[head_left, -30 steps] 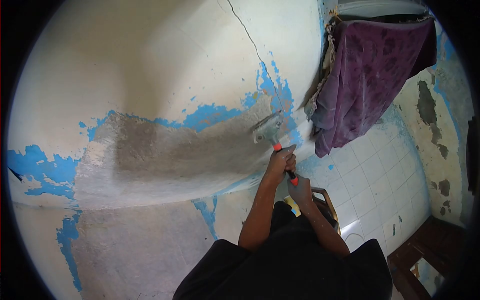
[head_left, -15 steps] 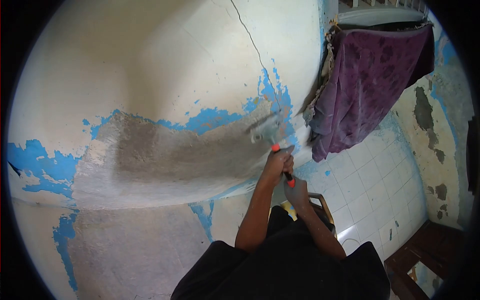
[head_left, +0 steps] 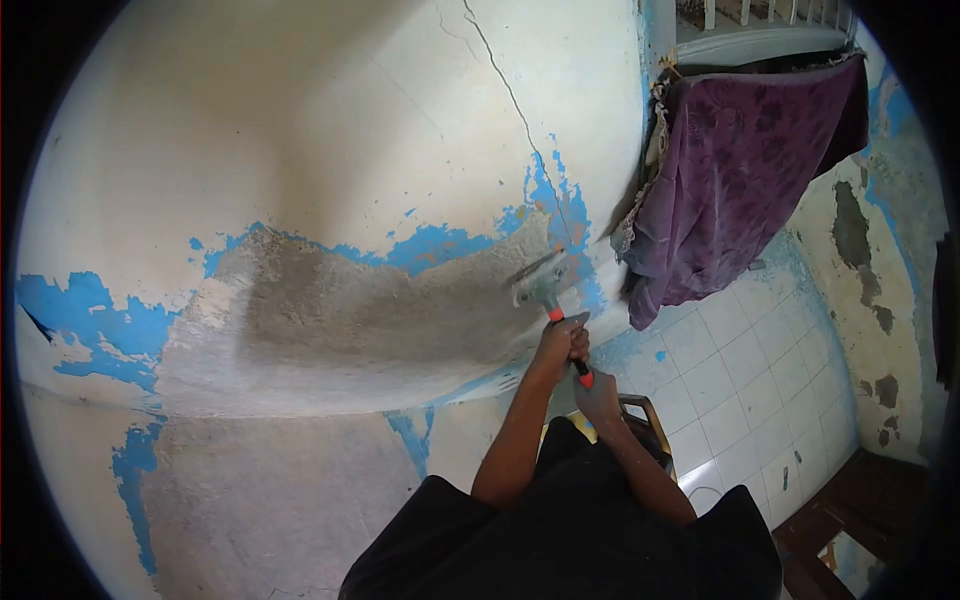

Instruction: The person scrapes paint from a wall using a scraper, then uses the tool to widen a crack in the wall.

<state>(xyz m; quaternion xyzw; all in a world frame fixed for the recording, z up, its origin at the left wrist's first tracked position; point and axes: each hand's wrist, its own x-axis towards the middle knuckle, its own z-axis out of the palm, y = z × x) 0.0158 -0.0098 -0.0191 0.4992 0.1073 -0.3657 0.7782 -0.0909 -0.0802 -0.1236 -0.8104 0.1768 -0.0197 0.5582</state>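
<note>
A scraper (head_left: 541, 284) with a wide metal head and a red and black handle rests its blade at the wall, on the bare grey patch beside peeling blue paint. My left hand (head_left: 562, 345) is wrapped round the handle just below the head. Lower down, my right hand (head_left: 597, 396) closes round the handle's red end. Around the blade, the wall (head_left: 350, 300) shows rough grey plaster edged with blue paint and cream paint above. A thin crack runs down the cream paint towards the scraper head.
A purple patterned cloth (head_left: 745, 180) hangs at the upper right below a white railing. White floor tiles (head_left: 725, 400) lie to the right. A chair (head_left: 645, 412) stands close by my right forearm. Dark brown wooden furniture (head_left: 850, 510) is at the lower right.
The scraper and both hands are slightly lower in the view, with the handle still held. The wall and cloth have also shifted a little in the view.
</note>
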